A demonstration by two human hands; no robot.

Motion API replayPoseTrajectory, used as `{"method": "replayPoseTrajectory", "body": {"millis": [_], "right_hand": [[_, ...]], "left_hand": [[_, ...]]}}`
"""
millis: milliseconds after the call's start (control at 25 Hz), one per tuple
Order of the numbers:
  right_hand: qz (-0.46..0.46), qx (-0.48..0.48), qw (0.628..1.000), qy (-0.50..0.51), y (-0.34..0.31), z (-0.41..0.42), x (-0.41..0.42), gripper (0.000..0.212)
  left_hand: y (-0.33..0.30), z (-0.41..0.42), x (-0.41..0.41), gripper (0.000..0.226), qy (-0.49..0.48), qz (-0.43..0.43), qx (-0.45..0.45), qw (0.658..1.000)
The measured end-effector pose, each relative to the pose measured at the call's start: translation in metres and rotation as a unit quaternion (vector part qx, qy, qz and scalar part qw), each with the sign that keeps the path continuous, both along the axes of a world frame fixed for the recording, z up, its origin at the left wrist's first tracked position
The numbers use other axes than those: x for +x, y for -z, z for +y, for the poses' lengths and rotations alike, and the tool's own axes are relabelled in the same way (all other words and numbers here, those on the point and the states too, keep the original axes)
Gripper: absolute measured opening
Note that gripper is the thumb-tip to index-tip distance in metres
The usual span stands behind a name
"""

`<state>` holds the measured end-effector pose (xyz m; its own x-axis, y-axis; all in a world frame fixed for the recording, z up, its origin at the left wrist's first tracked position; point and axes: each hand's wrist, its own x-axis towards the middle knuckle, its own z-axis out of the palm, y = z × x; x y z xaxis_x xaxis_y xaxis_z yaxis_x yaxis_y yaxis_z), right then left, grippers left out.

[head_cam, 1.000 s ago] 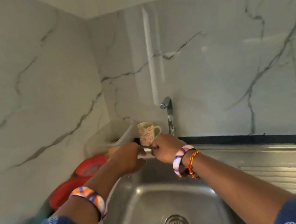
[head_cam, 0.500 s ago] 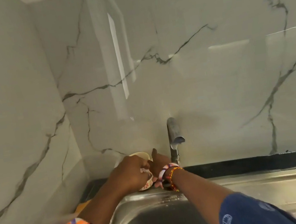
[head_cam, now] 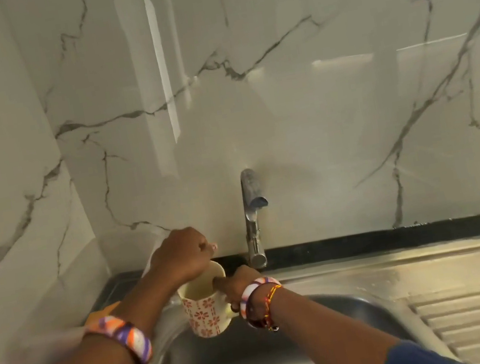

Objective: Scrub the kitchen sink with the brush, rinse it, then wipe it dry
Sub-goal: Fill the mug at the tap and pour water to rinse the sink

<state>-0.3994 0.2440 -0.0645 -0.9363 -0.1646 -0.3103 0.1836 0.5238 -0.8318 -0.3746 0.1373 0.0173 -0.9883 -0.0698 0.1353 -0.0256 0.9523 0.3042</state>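
**Mug in hand, scrubbing not yet begun**

While the sink (head_cam: pixel 331 312) at the lower centre of the frame looks dry and unscrubbed, the right hand (head_cam: pixel 236 286) pinches the handle of a flowered mug (head_cam: pixel 204 313) held over the basin's back rim. The left hand (head_cam: pixel 181 257), just above the mug, is curled, but whether its grip encloses anything cannot be told. No brush shows. The tap (head_cam: pixel 252 211) runs no water. Scrubbing, rinsing and wiping all seem left.
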Motion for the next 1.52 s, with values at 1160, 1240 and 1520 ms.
{"method": "replayPoseTrajectory", "body": {"millis": [1160, 1240, 1520], "right_hand": [[0.028, 0.034, 0.989, 0.144, 0.029, 0.075, 0.070, 0.039], [0.044, 0.058, 0.989, 0.131, 0.025, 0.077, 0.073, 0.042], [0.035, 0.041, 0.992, 0.118, 0.025, 0.072, 0.080, 0.038]], "left_hand": [[0.077, 0.039, -0.050, 0.022, -0.151, -0.203, 0.606, 0.754], [0.075, 0.041, -0.051, 0.025, -0.156, -0.194, 0.606, 0.755], [0.072, 0.044, -0.048, 0.025, -0.158, -0.191, 0.595, 0.765]]}}
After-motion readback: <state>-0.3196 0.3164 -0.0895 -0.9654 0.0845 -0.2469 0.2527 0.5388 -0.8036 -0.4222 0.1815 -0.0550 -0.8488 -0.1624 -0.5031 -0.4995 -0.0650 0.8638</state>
